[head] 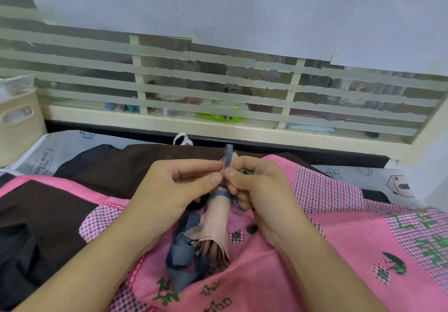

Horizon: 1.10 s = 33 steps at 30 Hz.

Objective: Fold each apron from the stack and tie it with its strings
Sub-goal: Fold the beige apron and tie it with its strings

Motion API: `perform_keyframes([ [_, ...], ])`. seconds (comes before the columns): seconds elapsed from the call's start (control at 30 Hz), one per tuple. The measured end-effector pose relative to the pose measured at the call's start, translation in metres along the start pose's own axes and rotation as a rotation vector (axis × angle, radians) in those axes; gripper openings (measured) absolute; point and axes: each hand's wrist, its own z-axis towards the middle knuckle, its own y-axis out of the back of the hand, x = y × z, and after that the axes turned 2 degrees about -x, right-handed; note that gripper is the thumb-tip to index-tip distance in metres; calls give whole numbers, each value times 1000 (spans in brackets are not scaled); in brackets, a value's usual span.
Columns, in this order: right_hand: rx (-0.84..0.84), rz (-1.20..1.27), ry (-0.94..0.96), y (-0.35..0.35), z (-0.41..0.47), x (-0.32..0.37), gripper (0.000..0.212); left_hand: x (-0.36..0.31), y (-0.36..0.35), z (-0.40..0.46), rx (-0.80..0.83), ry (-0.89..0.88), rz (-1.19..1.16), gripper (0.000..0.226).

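Note:
A folded peach apron [216, 217] with blue-grey trim lies rolled into a narrow bundle in the middle, held above a pink embroidered apron [315, 251]. A blue-grey string [228, 157] is wrapped around the bundle's top, one end sticking up. My left hand [177, 188] pinches the string from the left with thumb and forefinger. My right hand [257, 185] pinches it from the right, its fingers curled around the bundle. More blue-grey strings [181, 258] hang loose at the bundle's lower end.
Dark brown and black aprons [48, 214] lie spread under the pink one at left. A beige fabric bin [17, 122] stands at far left. A low wall with taped windows [218, 88] runs behind the table. A white printed table cover [378, 178] shows at both sides.

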Motion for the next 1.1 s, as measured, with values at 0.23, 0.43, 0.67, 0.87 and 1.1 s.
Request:
perform_keyframes([
  [0.23,83,-34,-34,-4,-3,1,29,0,-2,1,-65,-16,-71,18],
  [0.43,-159,-446,138,12,8,-1,19,-2,4,7,-103,115,-355,19],
  [0.67,15,-930,136,8,3,-1,39,8,4,10,-63,68,-159,36],
  [0.87,69,-823,82,18,2,1,41,8,19,10,-80,24,129,23],
  [1.1,201,-104,132,19,1,9,17,4,15,5,47,-174,462,20],
])
